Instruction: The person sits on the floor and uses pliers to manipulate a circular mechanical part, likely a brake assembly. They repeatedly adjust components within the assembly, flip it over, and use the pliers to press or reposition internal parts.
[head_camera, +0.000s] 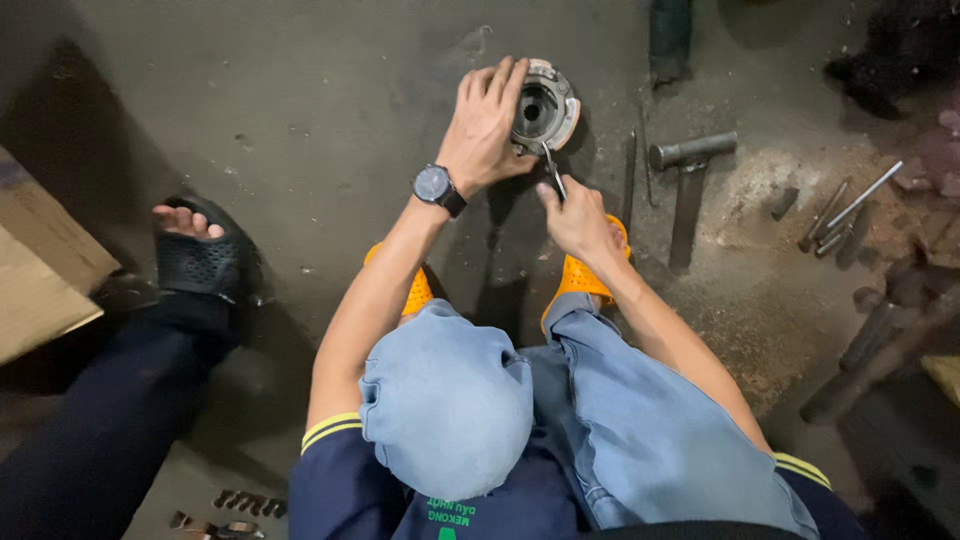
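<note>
The left hand (485, 125) is clamping the heavy, rigid, greasy-looking metal hub (545, 108) by its rim while the right hand (575, 220) is pinching pliers (553, 172) shut at its edge

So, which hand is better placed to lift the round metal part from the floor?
The left hand, probably: it already rests on the round metal part, fingers over its rim. The right hand is occupied, gripping pliers whose tips touch the part's edge.

I see only a flat brown cardboard box (40, 265) at the left edge of the frame
</note>
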